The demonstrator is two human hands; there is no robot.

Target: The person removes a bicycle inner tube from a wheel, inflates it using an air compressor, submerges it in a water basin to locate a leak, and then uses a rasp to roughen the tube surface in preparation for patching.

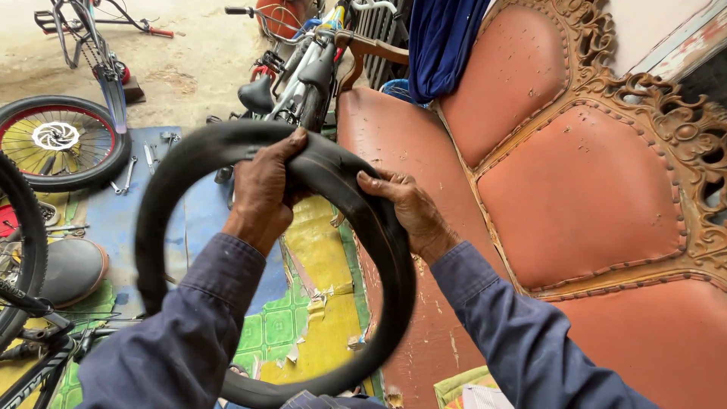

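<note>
over the patterned floor mat (pixel 318 250), close under the head camera, i saw both hands up on a black rubber inner tube (pixel 163 204). the tube stood as an upright loop in front of the chest, its top arc level with the hands and its bottom arc dipping out of sight near the lower edge of the view. the left hand (pixel 261 193) was clenched over the top of the loop, fingers wrapped across the rubber and thumb side toward the camera. the right hand (pixel 405 206) was grasping the tube just beside it on the right-hand curve, fingers laid over the outer face and pressing the rubber flat. the two hands were near each other, with a short stretch of tube between them. both arms wore dark blue sleeves (pixel 189 333).

to the right stood a sofa (pixel 583 197) with worn orange-red cushions and a carved wooden frame (pixel 666 121); a blue cloth (pixel 439 45) hung over its back. behind the tube a bicycle (pixel 303 76) with a black saddle leaned near the sofa's end. on the left lay a wheel (pixel 60 140) with a disc rotor and yellow spokes, a few wrenches (pixel 129 174) on the blue part of the mat, and another tyre (pixel 23 250) at the frame edge.
</note>
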